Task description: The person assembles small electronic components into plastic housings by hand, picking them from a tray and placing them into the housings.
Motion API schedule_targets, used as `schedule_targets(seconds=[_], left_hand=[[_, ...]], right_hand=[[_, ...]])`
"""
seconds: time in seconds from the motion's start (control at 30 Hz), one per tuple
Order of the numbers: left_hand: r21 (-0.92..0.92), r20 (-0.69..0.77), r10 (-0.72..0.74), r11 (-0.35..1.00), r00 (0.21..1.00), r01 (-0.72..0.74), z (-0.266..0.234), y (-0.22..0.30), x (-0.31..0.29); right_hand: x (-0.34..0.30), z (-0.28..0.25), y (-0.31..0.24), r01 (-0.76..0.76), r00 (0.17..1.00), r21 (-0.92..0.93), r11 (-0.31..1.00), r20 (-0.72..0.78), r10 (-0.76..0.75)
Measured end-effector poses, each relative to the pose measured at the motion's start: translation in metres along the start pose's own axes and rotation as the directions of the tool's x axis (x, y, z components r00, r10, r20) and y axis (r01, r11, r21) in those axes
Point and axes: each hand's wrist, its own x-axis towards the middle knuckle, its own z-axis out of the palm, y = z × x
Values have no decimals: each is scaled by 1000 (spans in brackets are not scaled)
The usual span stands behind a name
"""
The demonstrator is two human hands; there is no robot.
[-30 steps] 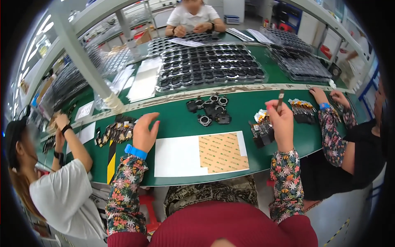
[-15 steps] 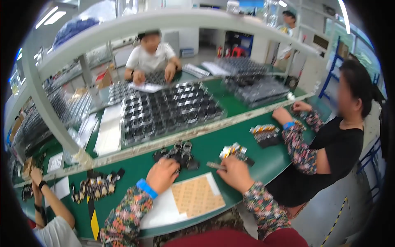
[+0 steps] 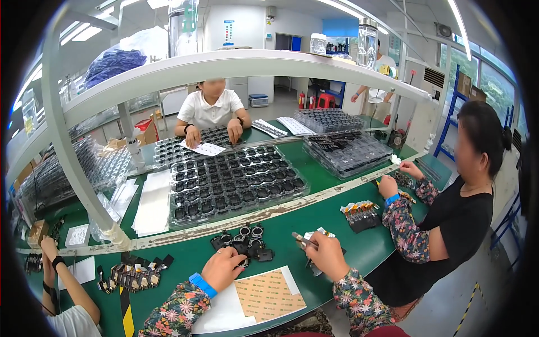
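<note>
My left hand, with a blue band at the wrist, reaches the near edge of a small pile of black ring-shaped parts. Its thumb and fingertips pinch one black round part. My right hand is closed around a slim metal tool that looks like tweezers, its tip pointing left. Under and behind that hand lie white and orange strips with dark ends, partly hidden by it. Between my forearms is a tan adhesive sheet with printed rows, resting on white paper.
Beyond a worn ledge stand clear trays of black parts and stacked trays. A white shelf beam crosses above. Co-workers sit at left, right and opposite. Flex-cable pieces lie at left and right.
The view has tilted up and sharpened. My right hand has moved away from the tan sheet, over the strips, with the tool angled more upward. My left hand stays by the black parts.
</note>
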Motion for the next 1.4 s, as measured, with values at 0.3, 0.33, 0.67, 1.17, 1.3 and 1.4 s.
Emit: schedule_targets(seconds=[0.3,0.33,0.67,1.17,1.3,1.4], left_hand=[[-37,56,81,996,995,-79,-8,-4,9],[-35,51,67,997,996,-66,-12,-2,8],[-890,369,-345,135,863,435,-12,3,-28],[-871,487,-242,-200,839,448,7,-12,-31],[-872,485,-262,-214,835,439,7,-14,-30],[-855,502,-239,-283,831,435,7,-15,-28]], right_hand=[[44,26,-34,-33,998,649,760,62,-10],[47,32,-39,-35,995,658,752,97,-39],[37,63,-48,-199,942,600,775,336,-19],[34,82,-43,-233,945,654,720,327,8],[32,88,-46,-253,958,752,609,284,47],[29,81,-45,-292,940,725,624,337,48]])
